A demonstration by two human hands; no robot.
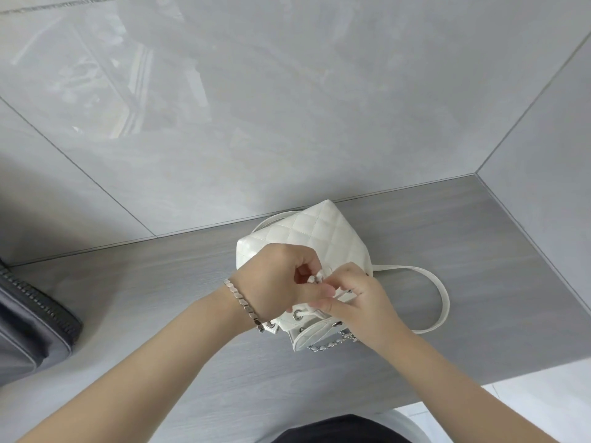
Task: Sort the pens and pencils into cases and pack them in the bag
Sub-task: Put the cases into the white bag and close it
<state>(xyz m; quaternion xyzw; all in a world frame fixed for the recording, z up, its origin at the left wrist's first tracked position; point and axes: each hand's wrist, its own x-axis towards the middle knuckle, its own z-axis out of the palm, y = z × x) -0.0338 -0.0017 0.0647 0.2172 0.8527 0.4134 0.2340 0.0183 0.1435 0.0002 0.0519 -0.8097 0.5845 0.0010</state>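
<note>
A small white quilted bag lies on the grey table near the wall, its mouth toward me. A white drawstring runs through metal eyelets at the mouth. My left hand, with a metal bracelet on the wrist, pinches the drawstring's toggle above the mouth. My right hand pinches the cord just beside it. The two hands touch. The bag's flap and chain hang toward me. No pens, pencils or cases are in sight; the bag's inside is hidden.
A dark grey zipped bag lies at the table's left edge. The white bag's strap loops out to the right. Glossy grey wall tiles stand right behind the bag. The table's right end meets a side wall.
</note>
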